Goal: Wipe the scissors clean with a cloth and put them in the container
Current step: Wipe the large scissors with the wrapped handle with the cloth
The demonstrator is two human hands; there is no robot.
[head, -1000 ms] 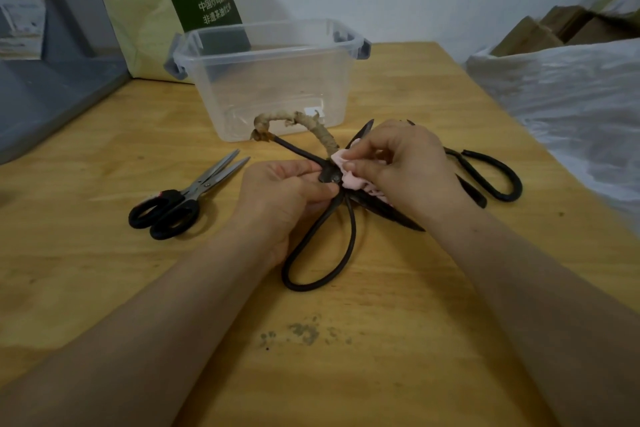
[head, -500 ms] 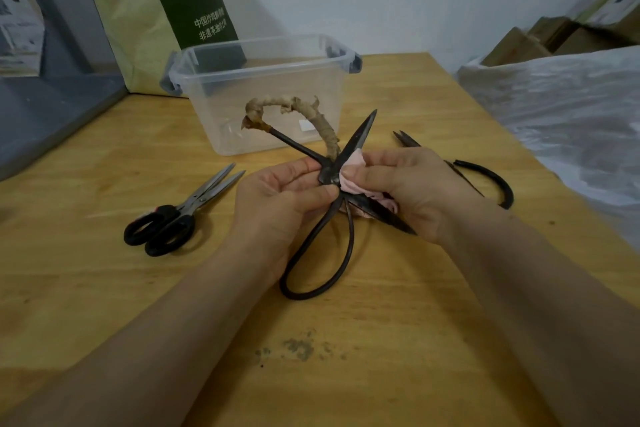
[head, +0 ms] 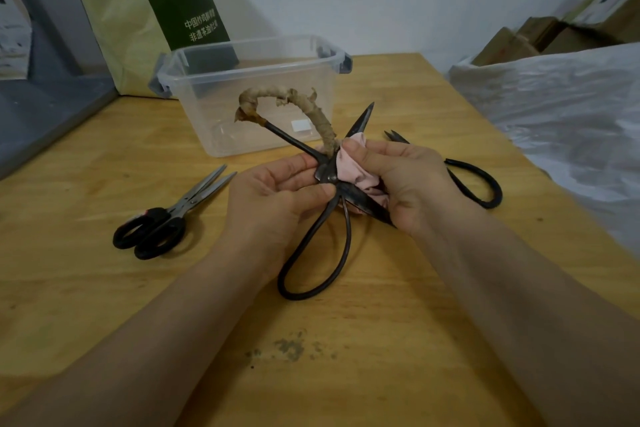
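Working over the pale wooden table [head: 381, 357], clear plastic container [head: 211, 111] standing just behind, we pinch the splayed black iron scissors [head: 327, 174] at the pivot with our left hand [head: 273, 198], so our right hand [head: 408, 180], gripping crumpled pink cloth [head: 353, 170], can press a blade.

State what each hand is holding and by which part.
Left hand pinches the iron scissors at the pivot; right hand grips the pink cloth against a blade.

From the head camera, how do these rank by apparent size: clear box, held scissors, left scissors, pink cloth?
1. clear box
2. held scissors, though nearer the camera
3. left scissors
4. pink cloth, partly hidden in the right hand
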